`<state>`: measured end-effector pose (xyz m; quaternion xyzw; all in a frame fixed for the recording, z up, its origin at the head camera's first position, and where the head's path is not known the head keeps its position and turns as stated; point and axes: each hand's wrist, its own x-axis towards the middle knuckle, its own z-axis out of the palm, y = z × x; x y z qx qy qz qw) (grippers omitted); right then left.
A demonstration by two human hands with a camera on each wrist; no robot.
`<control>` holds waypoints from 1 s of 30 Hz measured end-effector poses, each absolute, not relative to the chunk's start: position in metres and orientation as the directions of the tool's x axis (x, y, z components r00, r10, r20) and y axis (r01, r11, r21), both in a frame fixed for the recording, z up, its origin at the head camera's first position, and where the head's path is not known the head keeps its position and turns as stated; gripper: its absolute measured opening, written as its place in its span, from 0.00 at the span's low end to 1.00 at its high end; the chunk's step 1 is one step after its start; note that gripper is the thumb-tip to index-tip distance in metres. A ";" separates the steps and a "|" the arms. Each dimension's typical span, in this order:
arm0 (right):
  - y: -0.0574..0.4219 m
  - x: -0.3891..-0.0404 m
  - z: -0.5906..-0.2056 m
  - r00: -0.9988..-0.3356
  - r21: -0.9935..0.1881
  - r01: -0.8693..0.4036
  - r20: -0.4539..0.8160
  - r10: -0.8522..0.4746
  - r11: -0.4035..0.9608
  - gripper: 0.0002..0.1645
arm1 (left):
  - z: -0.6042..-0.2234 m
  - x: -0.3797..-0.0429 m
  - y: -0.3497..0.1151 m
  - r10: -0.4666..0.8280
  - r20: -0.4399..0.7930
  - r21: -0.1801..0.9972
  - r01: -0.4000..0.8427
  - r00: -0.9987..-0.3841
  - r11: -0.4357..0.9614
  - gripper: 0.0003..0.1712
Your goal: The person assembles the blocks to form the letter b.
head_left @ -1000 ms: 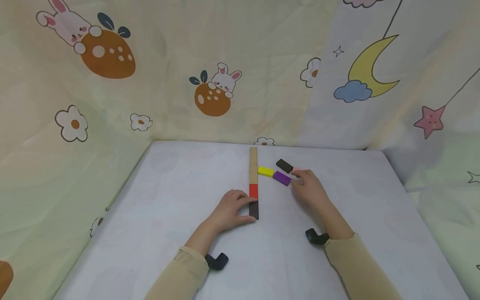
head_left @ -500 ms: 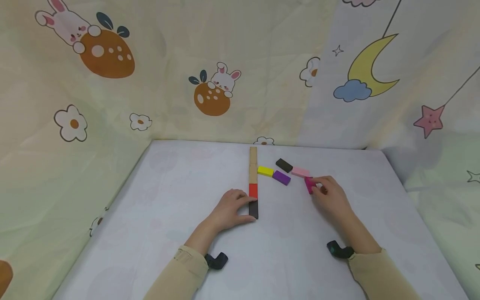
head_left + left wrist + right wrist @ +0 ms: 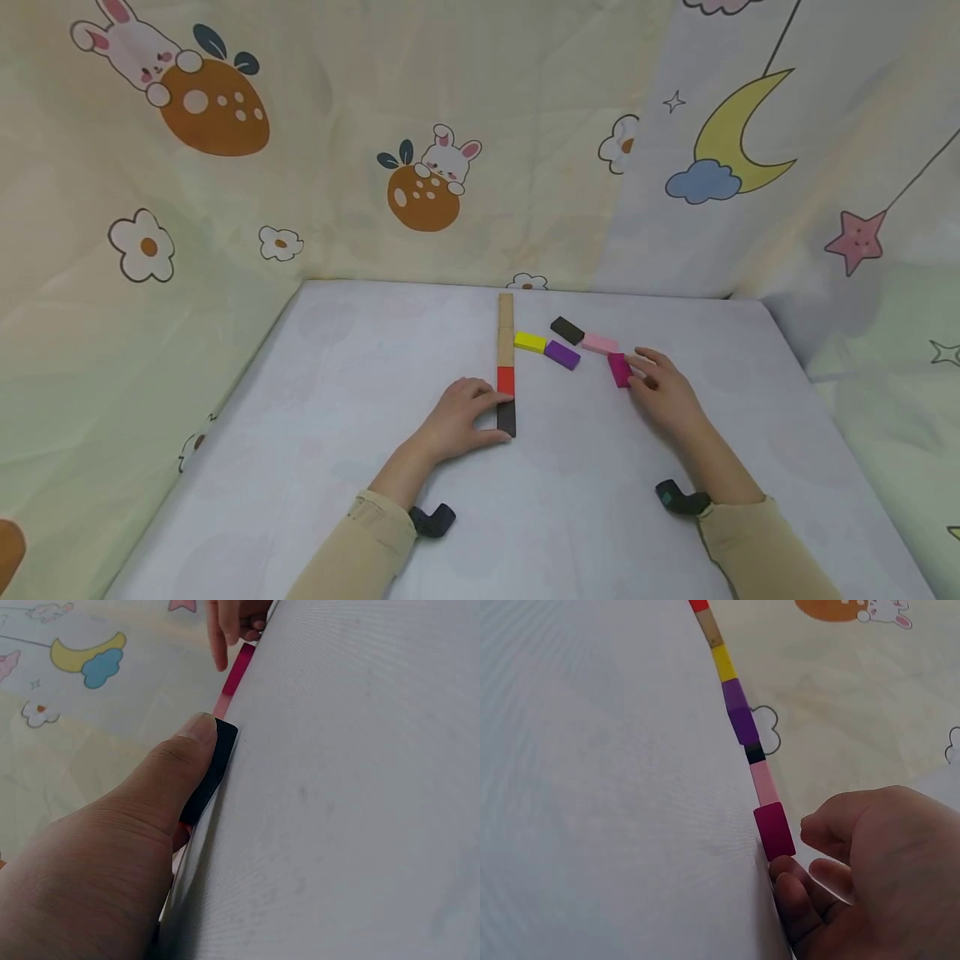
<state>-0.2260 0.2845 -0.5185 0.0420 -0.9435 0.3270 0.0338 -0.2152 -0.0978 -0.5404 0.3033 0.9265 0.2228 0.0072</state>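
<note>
The white surface (image 3: 360,350) runs past the frame at its near side, where two tan sleeves extend over it: the left sleeve (image 3: 360,550) toward the left edge, the right sleeve (image 3: 757,542) toward the right edge. A black wrist camera projects from the inner side of each cuff: left camera (image 3: 435,522), right camera (image 3: 681,499). The left hand (image 3: 468,421) holds the near black block (image 3: 506,419) lengthwise, thumb at its near end, index finger across its joint with the red block (image 3: 506,380). The right hand (image 3: 667,400) is placed at the right side of the magenta block (image 3: 619,370), thumb and index finger moderately apart; the block lies flat, and whether a fingertip touches it cannot be told. Beyond the red block, the near tan block (image 3: 506,347) and the far tan block (image 3: 506,310) continue the same straight row, end to end, almost to the far edge. Right of this row lie, in order of distance, the purple block (image 3: 562,355), the pink block (image 3: 600,342), just beyond the magenta block, the yellow block (image 3: 530,342), beside the near tan block, and the far black block (image 3: 567,329), angled. Behind the far edge stands a printed cloth (image 3: 525,100).
</note>
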 end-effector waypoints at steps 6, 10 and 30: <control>0.285 -0.226 -0.518 -0.994 -0.613 -0.106 0.086 -0.067 0.783 0.25 | -0.540 -0.216 -0.097 0.569 0.119 0.418 0.561 -0.814 0.714 0.35; 0.285 -0.225 -0.519 -0.994 -0.607 -0.105 0.086 -0.066 0.788 0.22 | -0.541 -0.217 -0.098 0.570 0.124 0.405 0.566 -0.812 0.718 0.35; 0.287 -0.226 -0.515 -0.977 -0.583 -0.185 0.021 -0.213 0.791 0.38 | -0.542 -0.216 -0.098 0.566 0.133 0.417 0.564 -0.814 0.713 0.35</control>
